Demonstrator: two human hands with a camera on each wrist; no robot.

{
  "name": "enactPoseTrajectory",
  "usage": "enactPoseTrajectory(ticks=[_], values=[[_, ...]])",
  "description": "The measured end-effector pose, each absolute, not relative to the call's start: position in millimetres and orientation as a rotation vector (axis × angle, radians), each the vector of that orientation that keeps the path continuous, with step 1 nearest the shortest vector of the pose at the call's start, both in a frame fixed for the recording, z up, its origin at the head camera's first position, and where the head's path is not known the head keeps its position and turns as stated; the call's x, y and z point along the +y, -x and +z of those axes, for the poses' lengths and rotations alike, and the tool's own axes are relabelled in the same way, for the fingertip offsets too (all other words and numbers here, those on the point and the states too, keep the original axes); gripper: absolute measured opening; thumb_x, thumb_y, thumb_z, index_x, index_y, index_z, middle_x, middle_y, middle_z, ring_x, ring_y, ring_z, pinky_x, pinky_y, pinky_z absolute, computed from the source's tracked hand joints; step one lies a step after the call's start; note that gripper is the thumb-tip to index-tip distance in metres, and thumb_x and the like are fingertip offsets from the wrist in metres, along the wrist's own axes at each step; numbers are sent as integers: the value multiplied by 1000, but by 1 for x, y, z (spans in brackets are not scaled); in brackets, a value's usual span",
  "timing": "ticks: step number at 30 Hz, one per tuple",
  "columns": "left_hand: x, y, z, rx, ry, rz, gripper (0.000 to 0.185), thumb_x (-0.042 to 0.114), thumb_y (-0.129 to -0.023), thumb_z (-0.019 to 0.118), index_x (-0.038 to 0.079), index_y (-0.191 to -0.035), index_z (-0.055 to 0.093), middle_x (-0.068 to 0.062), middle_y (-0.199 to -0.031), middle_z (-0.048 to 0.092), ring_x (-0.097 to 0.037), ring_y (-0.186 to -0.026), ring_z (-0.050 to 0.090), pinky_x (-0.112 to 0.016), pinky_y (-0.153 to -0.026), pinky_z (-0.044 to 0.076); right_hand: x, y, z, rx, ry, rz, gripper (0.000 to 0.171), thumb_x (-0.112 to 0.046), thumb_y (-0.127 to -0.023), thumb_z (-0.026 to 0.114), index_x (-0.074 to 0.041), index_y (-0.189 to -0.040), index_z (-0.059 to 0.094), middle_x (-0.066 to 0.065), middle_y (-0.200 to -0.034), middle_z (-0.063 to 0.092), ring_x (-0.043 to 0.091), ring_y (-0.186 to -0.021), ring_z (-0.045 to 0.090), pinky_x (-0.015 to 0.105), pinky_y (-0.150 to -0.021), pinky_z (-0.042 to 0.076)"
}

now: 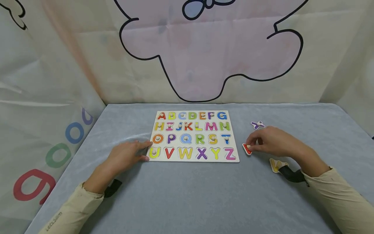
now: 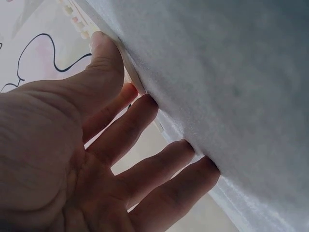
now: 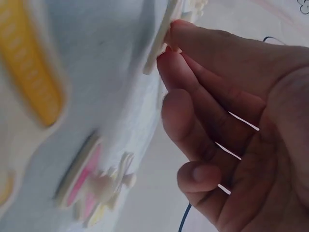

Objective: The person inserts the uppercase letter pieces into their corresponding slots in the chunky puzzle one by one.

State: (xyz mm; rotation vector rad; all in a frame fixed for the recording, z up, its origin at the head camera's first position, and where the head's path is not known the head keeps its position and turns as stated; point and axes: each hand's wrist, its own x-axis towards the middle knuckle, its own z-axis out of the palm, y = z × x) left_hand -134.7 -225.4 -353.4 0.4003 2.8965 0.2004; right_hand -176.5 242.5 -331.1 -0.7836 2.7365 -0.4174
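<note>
An alphabet puzzle board (image 1: 187, 159) lies on the table, with coloured letters in rows. At its left edge my left hand (image 1: 124, 156) touches with thumb and index finger; the left wrist view shows the fingers (image 2: 128, 128) spread and fairly straight. To the right of the board, my right hand (image 1: 274, 142) pinches a red letter piece (image 1: 245, 149) by its knob, low over the cloth. Fingers partly hide which letter it is. The right wrist view shows that piece edge-on (image 3: 157, 50), between thumb and fingertip.
A purple X piece (image 1: 258, 125) lies beyond my right hand. A yellow letter piece (image 1: 274, 165) sits near the right wrist, partly covered by the dark strap. Pink and yellow pieces (image 3: 82, 179) show in the right wrist view. Grey cloth (image 1: 198, 195) covers the table.
</note>
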Motion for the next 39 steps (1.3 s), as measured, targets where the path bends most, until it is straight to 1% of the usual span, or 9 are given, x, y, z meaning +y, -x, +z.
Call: enactPoseTrajectory(ticks=[4, 8, 13, 18, 20, 25, 29, 34, 39], values=[[-225, 135, -356, 2906, -418, 207, 63, 33, -84, 78, 22, -142, 57, -15, -140, 61, -41, -130, 56, -57, -93, 49, 227, 175, -324, 2762, 808, -408, 12, -20, -84, 79, -25, -95, 77, -15, -77, 64, 5, -69, 52, 22, -61, 43], [-224, 136, -355, 2919, -440, 199, 62, 33, -84, 78, 23, -141, 58, -15, -138, 62, -41, -129, 57, -56, -92, 50, 199, 175, -314, 2779, 858, -404, 12, -21, -85, 80, -23, -96, 77, -14, -79, 67, 5, -70, 54, 24, -64, 44], [-223, 138, -355, 2917, -442, 196, 61, 33, -84, 78, 22, -141, 58, -15, -137, 63, -40, -128, 57, -56, -91, 50, 150, 175, -306, 2753, 863, -452, 13, -24, -87, 78, -22, -99, 78, -11, -83, 70, 7, -72, 57, 25, -65, 46], [-222, 137, -356, 2904, -419, 200, 63, 33, -83, 79, 22, -142, 57, -17, -139, 61, -40, -127, 58, -56, -91, 50, 96, 174, -306, 2731, 915, -452, 9, -28, -88, 76, -24, -97, 77, -13, -84, 71, 6, -76, 58, 26, -69, 47], [-221, 137, -356, 2901, -413, 201, 63, 33, -83, 79, 22, -141, 57, -17, -138, 62, -39, -123, 61, -55, -89, 51, 76, 173, -306, 2723, 932, -444, 8, -29, -89, 76, -25, -96, 77, -14, -85, 71, 6, -78, 59, 26, -70, 47], [-221, 136, -355, 2902, -419, 196, 61, 33, -84, 78, 21, -141, 58, -17, -137, 63, -38, -121, 62, -54, -89, 51, 36, 176, -310, 2686, 915, -420, 9, -30, -89, 76, -26, -97, 77, -14, -86, 72, 7, -84, 59, 26, -72, 47], [-222, 136, -354, 2901, -429, 202, 61, 34, -84, 78, 22, -141, 58, -18, -136, 63, -39, -123, 61, -55, -89, 51, 17, 182, -318, 2652, 922, -406, 8, -29, -90, 75, -25, -96, 78, -14, -83, 72, 6, -82, 59, 26, -70, 47], [-224, 135, -352, 2911, -433, 200, 61, 34, -84, 78, 22, -140, 59, -17, -135, 64, -38, -122, 62, -54, -87, 52, 2, 188, -328, 2618, 922, -430, 5, -28, -90, 75, -25, -93, 78, -15, -78, 69, 5, -78, 60, 25, -69, 47], [-225, 133, -352, 2909, -423, 191, 61, 35, -83, 78, 22, -140, 59, -18, -135, 63, -41, -124, 60, -55, -87, 52, -4, 187, -340, 2584, 866, -502, 4, -28, -88, 77, -24, -90, 77, -14, -72, 66, 4, -69, 57, 23, -65, 45]])
